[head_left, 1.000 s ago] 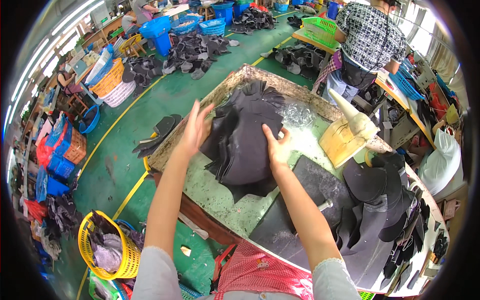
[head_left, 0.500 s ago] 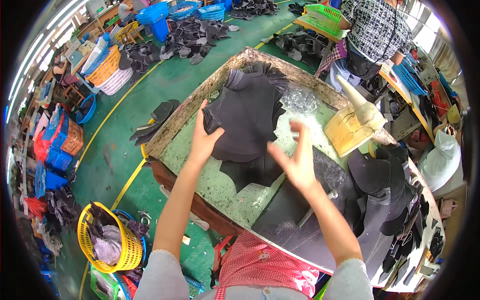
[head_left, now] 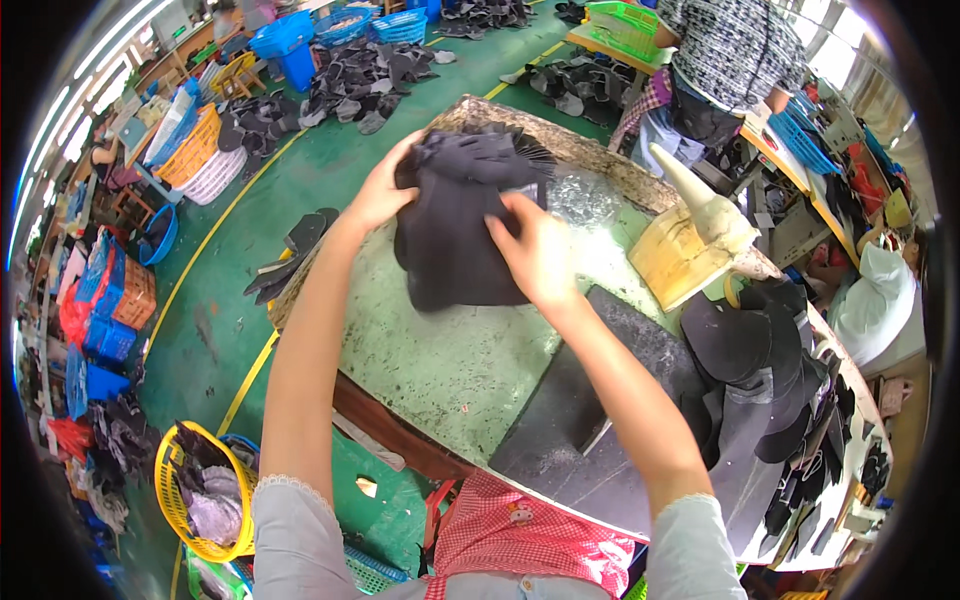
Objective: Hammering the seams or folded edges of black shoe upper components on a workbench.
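Observation:
A thick stack of black cut fabric pieces (head_left: 455,255) stands over the green tabletop (head_left: 425,370), its far edges fanned into many thin layers. My left hand (head_left: 383,190) grips the stack's left side, thumb on the near face and fingers behind it. At the right side, my right hand (head_left: 540,250) has thumb and forefinger closed on the dark pieces. Its other fingers are partly hidden. Below my right forearm lies a dark flat board (head_left: 560,425), with a thin pale tool (head_left: 597,436) on it, partly covered by the arm.
A yellowish block (head_left: 670,260) with a pale horn-shaped cone (head_left: 682,180) sits at the table's right. More black pieces (head_left: 730,345) are heaped nearer. A yellow basket (head_left: 215,530) stands on the floor at left. Another person (head_left: 735,50) works at far right.
Both hands have moved in onto the stack; the right hand, apart from it before, now touches it. The stack has shifted, and the pointed piece beneath its near edge no longer shows separately.

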Tool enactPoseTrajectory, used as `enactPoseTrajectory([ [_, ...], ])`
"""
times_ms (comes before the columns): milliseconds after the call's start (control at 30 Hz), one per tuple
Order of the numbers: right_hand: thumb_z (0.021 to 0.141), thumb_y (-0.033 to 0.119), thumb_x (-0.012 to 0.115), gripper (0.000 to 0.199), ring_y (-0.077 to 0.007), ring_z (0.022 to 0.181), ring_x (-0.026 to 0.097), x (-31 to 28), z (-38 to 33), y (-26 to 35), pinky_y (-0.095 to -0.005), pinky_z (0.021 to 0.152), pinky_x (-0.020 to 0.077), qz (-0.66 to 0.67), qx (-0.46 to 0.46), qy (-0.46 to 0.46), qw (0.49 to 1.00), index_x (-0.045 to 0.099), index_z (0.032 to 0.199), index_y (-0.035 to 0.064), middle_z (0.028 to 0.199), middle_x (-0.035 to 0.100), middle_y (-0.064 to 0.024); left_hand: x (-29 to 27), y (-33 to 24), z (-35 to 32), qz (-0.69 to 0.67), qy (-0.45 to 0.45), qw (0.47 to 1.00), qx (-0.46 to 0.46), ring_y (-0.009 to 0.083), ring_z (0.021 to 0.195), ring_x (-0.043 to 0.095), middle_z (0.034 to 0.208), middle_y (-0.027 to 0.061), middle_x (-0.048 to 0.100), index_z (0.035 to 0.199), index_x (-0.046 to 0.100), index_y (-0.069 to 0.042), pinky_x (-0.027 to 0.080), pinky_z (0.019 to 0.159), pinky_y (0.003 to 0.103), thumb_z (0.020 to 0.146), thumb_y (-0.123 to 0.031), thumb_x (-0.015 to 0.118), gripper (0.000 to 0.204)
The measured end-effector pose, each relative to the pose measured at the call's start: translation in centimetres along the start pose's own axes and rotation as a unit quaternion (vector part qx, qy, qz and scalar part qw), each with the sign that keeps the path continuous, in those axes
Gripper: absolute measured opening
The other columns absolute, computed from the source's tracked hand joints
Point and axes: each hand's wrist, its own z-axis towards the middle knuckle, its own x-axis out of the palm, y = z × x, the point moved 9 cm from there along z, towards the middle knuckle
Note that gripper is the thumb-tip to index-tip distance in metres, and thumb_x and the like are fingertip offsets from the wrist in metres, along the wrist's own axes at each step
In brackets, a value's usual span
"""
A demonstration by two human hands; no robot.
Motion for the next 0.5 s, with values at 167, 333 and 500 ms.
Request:
enactPoseTrajectory([
  [167,0.089,0.025,0.085,0.047,-0.0323,0.098,0.077,2.9,3.9,-8.8,-0.0408,0.089,0.0606,-0.004,0.096,-0.035,0.995,0.071,0.123,-0.0044,0.104,0.078,-0.0226,1.2,-4.7,-4.3,-0.22,-0.178,0.959,-0.016,0.0333,0.151,0.044,0.16,0.0173,0.05,0.153,0.052,-0.003,0.035,0.125,0.043,0.094,-0.002,0.059,0.06],
  [333,0.098,0.018,0.066,0.022,-0.0293,0.09,0.079,-0.7,1.8,-8.2,-0.0419,0.083,0.062,0.17,0.185,-0.025,0.968,0.067,0.112,0.002,0.104,0.078,-0.018,11.5,-7.2,-10.7,0.298,0.063,0.942,0.144,0.051,0.162,0.013,0.177,0.0216,0.017,0.169,0.036,-0.028,0.016,0.121,0.079,0.07,-0.058,0.09,0.116],
  [500,0.088,0.033,0.073,0.041,-0.0389,0.12,0.066,-0.7,-6.0,-9.9,-0.0488,0.104,0.0502,-0.25,0.158,0.254,0.921,0.071,0.119,0.0073,0.114,0.073,-0.0177,9.5,-4.0,-8.0,0.283,-0.04,0.948,0.14,0.0484,0.162,0.017,0.175,0.0198,0.02,0.165,0.044,-0.032,0.025,0.118,0.079,0.088,-0.047,0.081,0.086],
])
